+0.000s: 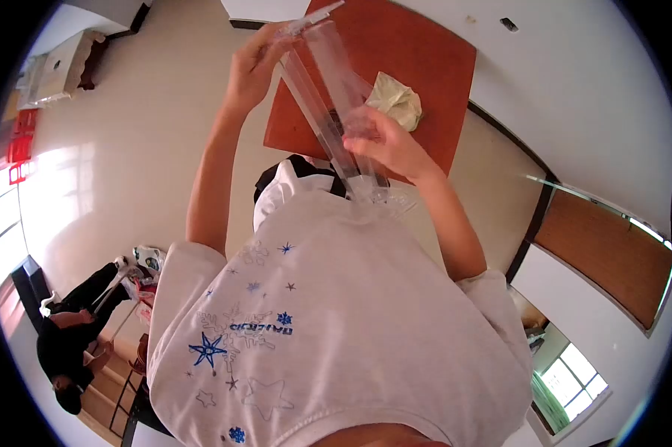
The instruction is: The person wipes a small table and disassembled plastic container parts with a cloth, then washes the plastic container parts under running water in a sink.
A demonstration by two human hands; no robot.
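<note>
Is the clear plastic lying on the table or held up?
Held up: left hand grips the clear plastic near its far end, right hand lower in view.

I see a red table (448, 67) at upper centre, pale floor (164, 149) glaring near a bright window (4, 216) far left, white wall (582, 89) upper right, a brown board (604, 249) at right.

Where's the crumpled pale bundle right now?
In the head view, the bundle lies on the table, above and slightly right of centre, just beyond the right hand and right of the clear plastic.
</note>
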